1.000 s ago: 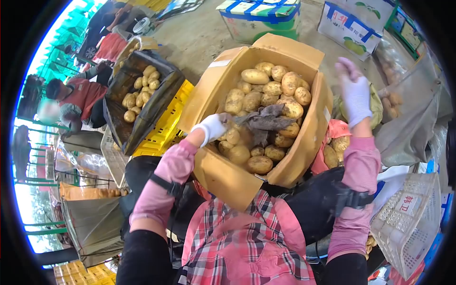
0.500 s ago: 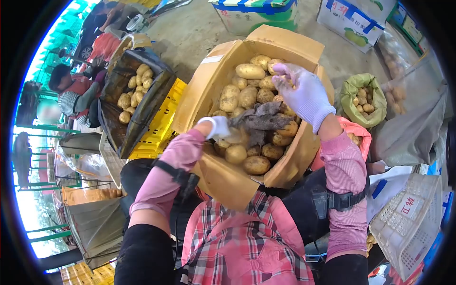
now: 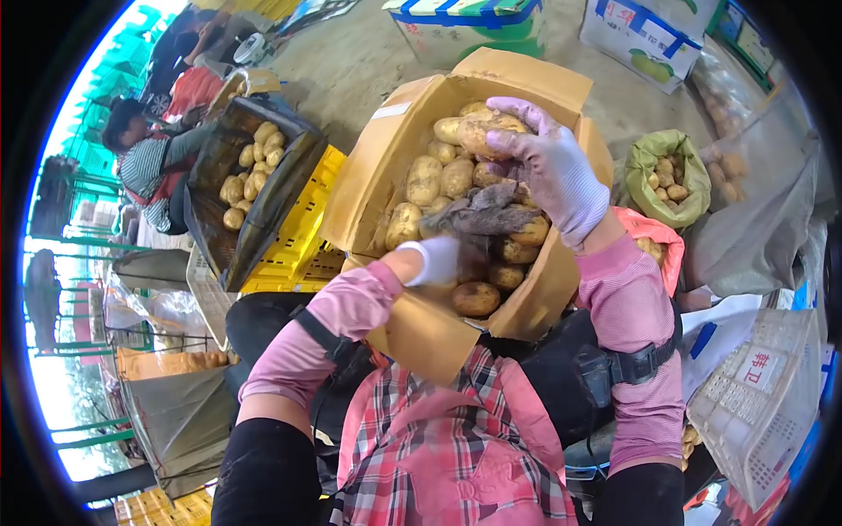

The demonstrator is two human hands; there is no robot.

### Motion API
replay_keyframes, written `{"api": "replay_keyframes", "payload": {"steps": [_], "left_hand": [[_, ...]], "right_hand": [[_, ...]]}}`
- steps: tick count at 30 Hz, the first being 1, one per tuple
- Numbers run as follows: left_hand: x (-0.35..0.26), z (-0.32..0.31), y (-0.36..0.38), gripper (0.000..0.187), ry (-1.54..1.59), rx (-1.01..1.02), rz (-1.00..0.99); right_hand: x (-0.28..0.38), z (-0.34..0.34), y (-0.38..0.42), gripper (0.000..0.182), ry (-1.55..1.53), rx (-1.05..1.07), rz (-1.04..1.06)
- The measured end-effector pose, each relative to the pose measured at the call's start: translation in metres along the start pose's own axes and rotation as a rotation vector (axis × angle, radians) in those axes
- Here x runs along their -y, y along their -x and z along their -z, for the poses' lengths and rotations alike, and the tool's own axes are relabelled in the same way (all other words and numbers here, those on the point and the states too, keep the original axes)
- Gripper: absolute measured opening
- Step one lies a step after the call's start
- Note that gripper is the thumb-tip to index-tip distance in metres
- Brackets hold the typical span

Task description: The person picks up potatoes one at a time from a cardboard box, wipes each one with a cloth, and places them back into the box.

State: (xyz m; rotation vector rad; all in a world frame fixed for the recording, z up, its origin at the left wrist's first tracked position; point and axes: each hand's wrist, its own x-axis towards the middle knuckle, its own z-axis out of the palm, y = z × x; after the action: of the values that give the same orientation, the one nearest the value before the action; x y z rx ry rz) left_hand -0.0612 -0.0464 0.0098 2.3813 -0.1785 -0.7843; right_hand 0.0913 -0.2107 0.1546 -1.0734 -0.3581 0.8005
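My right hand [image 3: 554, 167], in a pale lilac glove, grips a large potato [image 3: 488, 138] between thumb and fingers over the far part of an open cardboard box [image 3: 430, 323]. In a white glove, my left hand [image 3: 441, 261] is over the near left part of the box, its fingers smeared by motion. Right beside it, a crumpled dark grey rag [image 3: 481, 212] lies over the potatoes; I cannot tell whether the left fingers hold it. Several soil-marked potatoes [image 3: 424, 180] fill the box around both hands.
To the left, a black-lined crate [image 3: 303, 162] of potatoes sits on a yellow crate [image 3: 300, 230], with a person [image 3: 151, 167] behind it. A green sack [image 3: 660, 145] and a pink bag [image 3: 674, 245] stand right of the box. White boxes [image 3: 645, 44] stand beyond.
My right hand has closed on a large potato and shifted slightly left. My left hand has moved right and slightly nearer to me. The person at the left now reaches toward the black-lined crate.
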Motion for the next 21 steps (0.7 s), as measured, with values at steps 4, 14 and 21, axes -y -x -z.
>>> {"api": "replay_keyframes", "payload": {"steps": [4,14,21], "left_hand": [[-0.004,-0.013,-0.021,0.049,-0.211,0.197,0.052],[0.012,0.002,-0.029,0.043,-0.339,0.207,-0.183],[-0.014,0.067,0.055,0.062,1.601,-0.115,-0.077]], "right_hand": [[0.008,0.004,0.008,0.051,-0.008,0.048,0.079],[-0.008,0.029,-0.015,0.042,-0.288,0.172,0.034],[-0.028,0.035,-0.022,0.035,0.222,0.215,-0.144]]}}
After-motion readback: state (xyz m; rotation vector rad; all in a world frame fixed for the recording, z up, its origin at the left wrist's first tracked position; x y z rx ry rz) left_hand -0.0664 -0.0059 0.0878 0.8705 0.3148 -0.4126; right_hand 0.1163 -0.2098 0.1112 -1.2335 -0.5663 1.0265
